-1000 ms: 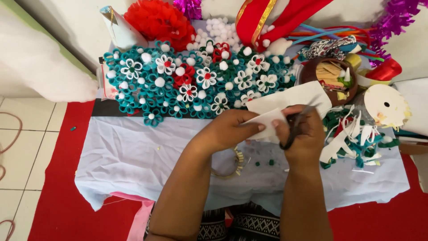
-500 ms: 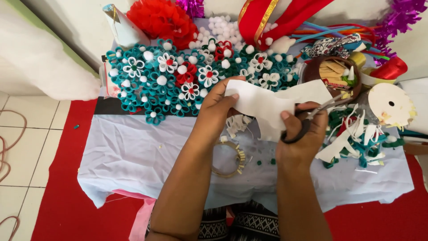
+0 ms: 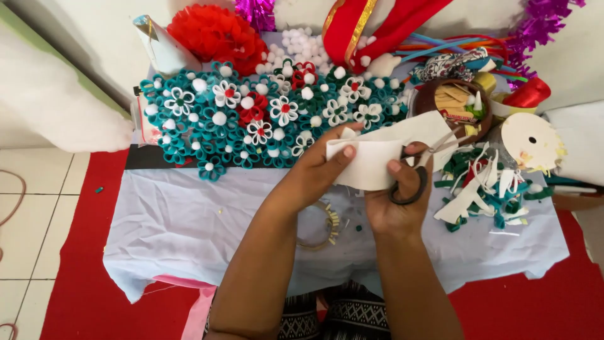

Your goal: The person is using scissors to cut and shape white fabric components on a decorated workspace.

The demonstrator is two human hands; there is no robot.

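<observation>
Now white foam sheet [image 3: 371,165] pinched between both hands (scissors [image 3: 418,170] gripped in right).

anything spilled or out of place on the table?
Mostly craft clutter. Teal, white and red offcuts lie heaped right of the right hand, and one small teal scrap sits on the red floor mat.

One view only: head cam, worn by the person, looking steeply down & fwd over both forearms. Close range; hands sit mid-frame, just right of centre. Table [image 3: 189,233] w/ white cloth fills the middle, its far edge near the top against a wall. Red floor mat [image 3: 69,296] & pale tiles show at left and bottom. No 2nd view, so nothing shared.
</observation>
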